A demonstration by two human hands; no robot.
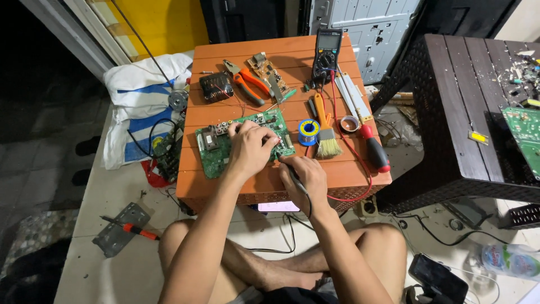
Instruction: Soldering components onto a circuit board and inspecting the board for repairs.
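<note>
A green circuit board (216,155) lies on a low orange table (349,174). My left hand (250,149) rests on the board's right half, fingers curled onto its components. My right hand (304,177) sits just right of the board, gripping a dark soldering iron (292,171) whose tip points at the board's right edge under my left fingers. The iron's cable runs down off the table's front edge. Whether my left fingers pinch anything is hidden.
On the table: a solder spool (308,131), brush (326,141), red-handled screwdriver (376,151), orange pliers (250,83), small brown board (269,70), black coil (216,87), multimeter (327,53). A dark table (467,112) stands right. A screwdriver (135,229) lies on the floor.
</note>
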